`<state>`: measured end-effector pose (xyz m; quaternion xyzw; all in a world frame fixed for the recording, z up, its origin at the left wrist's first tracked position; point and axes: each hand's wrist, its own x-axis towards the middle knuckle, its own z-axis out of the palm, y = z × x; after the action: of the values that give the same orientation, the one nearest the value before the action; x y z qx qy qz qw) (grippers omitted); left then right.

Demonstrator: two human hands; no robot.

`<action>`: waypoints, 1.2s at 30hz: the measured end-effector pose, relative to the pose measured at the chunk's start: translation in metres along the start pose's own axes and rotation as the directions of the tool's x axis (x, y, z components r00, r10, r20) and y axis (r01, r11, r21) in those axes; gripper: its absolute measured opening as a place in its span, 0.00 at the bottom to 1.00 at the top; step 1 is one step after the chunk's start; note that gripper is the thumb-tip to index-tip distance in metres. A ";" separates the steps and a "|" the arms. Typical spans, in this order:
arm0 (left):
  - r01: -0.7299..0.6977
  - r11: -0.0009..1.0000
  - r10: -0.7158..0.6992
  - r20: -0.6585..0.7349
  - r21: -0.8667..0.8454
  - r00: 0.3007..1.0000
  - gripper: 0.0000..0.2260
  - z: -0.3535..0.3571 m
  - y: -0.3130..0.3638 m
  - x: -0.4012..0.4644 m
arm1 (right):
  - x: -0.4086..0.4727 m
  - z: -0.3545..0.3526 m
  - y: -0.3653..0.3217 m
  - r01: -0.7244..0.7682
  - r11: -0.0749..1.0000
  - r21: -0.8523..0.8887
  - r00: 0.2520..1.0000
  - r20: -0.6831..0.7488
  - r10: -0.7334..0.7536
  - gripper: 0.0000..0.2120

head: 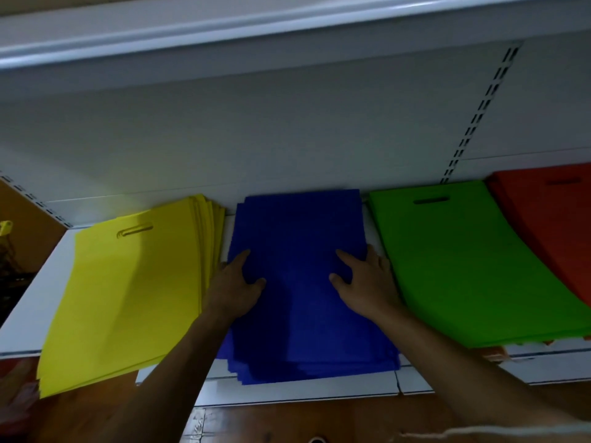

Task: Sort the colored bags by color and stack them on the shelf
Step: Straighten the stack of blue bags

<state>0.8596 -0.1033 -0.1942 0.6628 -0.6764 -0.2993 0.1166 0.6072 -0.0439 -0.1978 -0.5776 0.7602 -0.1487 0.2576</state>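
Resting on the stack of blue bags (297, 282), the left hand (235, 284) and right hand (367, 281) lie with fingers spread and flat, one at each side edge, gripping nothing. Blue stack sits mid-shelf (28, 311), its front edge overhanging. Stack of yellow bags (128, 298) lies just left, fanned and askew. Stack of green bags (473, 266) lies just right, partly overlapped by the stack of orange bags (550, 212) at far right.
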 end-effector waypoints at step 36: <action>-0.222 0.915 0.089 0.367 0.338 0.926 0.59 0.007 0.016 -0.065 | -0.023 0.004 -0.004 0.022 0.985 -0.172 1.000 0.023 -0.018 0.27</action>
<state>0.8481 -0.0401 -0.1753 0.5535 -0.7819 -0.2660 -0.1077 0.6170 -0.0227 -0.1944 -0.6069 0.7616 -0.0787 0.2133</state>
